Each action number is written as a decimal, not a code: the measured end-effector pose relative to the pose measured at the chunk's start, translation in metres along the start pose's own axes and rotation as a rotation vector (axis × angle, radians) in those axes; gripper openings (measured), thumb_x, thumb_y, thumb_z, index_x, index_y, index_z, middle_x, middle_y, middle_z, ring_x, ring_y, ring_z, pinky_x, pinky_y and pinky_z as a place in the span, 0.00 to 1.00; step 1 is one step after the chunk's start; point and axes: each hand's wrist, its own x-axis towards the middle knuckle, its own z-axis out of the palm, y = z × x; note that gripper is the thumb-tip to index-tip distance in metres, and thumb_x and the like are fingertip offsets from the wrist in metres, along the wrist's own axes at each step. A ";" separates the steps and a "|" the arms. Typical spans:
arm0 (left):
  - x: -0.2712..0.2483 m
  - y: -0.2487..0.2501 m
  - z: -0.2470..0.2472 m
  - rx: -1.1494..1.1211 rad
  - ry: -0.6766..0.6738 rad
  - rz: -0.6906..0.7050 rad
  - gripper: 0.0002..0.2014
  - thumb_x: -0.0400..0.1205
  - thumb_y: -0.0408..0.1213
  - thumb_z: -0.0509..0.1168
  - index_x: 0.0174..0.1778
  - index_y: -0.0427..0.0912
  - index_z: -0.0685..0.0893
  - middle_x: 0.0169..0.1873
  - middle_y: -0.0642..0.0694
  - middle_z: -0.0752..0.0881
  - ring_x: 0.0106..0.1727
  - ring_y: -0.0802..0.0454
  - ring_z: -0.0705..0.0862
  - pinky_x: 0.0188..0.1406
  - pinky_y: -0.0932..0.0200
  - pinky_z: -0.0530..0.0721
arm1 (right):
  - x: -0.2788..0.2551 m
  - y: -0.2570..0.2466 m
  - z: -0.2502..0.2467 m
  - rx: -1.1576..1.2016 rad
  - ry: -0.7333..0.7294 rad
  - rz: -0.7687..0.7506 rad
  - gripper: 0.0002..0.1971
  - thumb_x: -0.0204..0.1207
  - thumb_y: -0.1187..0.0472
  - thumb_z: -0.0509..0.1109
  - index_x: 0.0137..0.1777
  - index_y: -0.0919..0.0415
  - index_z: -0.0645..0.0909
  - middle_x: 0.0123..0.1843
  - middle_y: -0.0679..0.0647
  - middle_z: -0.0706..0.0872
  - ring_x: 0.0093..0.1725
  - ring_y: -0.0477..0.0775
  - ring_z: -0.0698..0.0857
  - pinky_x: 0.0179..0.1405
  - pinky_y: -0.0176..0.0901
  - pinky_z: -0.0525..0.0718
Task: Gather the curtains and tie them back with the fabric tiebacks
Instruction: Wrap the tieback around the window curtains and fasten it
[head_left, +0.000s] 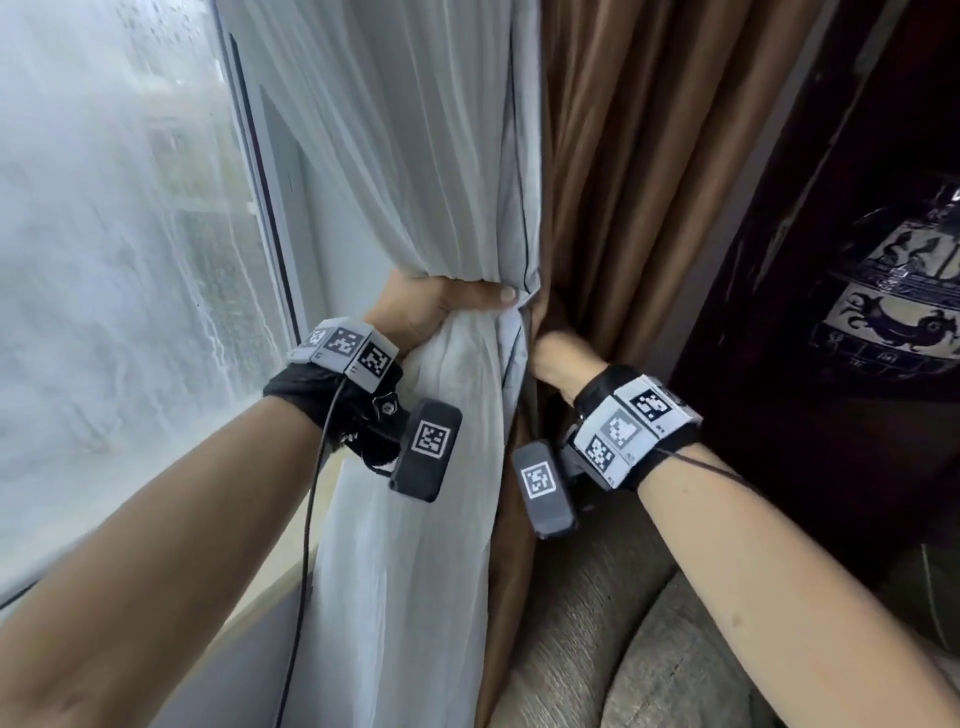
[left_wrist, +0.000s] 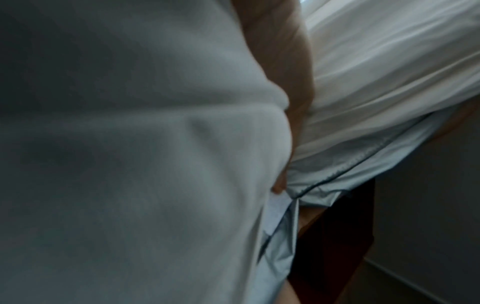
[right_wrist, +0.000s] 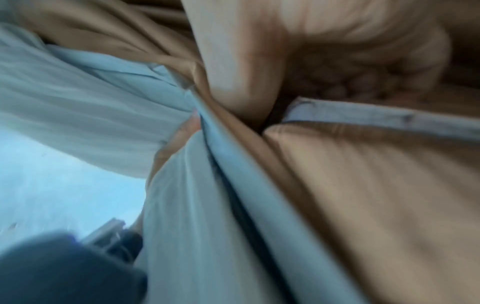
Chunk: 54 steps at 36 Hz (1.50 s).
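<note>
Two curtains between window (head_left: 104, 208) and dark cabinet (head_left: 831, 208): white curtain (head_left: 415, 156) bunched in left hand (head_left: 431, 306); brown curtain (head_left: 623, 156) clutched by right hand (head_left: 558, 361). One painted vase (head_left: 893, 291), one sofa (head_left: 623, 623).

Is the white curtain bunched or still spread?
Bunched: the left hand grips the white curtain, pleats narrowing into it.

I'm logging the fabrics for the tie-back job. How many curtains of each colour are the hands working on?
White curtain: 1, bunched in the grip of the left hand.
Brown curtain: 1, the right hand at its edge; its fingers are hidden in the head view.
Fabric tiebacks: 0 clearly visible.
Total: 2 curtains.
</note>
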 end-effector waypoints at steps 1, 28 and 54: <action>-0.002 0.000 -0.003 0.038 -0.031 0.007 0.34 0.62 0.29 0.83 0.61 0.21 0.79 0.56 0.24 0.85 0.53 0.30 0.87 0.56 0.34 0.86 | -0.001 -0.003 0.005 0.054 0.068 -0.023 0.19 0.84 0.56 0.61 0.66 0.71 0.79 0.67 0.68 0.82 0.69 0.65 0.80 0.65 0.43 0.75; 0.003 0.007 -0.041 0.160 0.241 0.064 0.29 0.54 0.33 0.87 0.52 0.33 0.88 0.51 0.37 0.91 0.54 0.38 0.90 0.60 0.38 0.86 | -0.037 0.004 0.004 0.007 -0.194 0.202 0.22 0.47 0.62 0.70 0.46 0.61 0.81 0.32 0.55 0.82 0.27 0.49 0.77 0.23 0.37 0.72; 0.016 0.009 -0.044 0.256 0.463 0.132 0.30 0.57 0.30 0.85 0.56 0.36 0.87 0.51 0.45 0.91 0.52 0.49 0.89 0.58 0.50 0.88 | -0.057 0.032 0.001 0.422 -0.286 0.223 0.11 0.76 0.73 0.69 0.46 0.56 0.74 0.40 0.58 0.83 0.36 0.53 0.83 0.36 0.46 0.85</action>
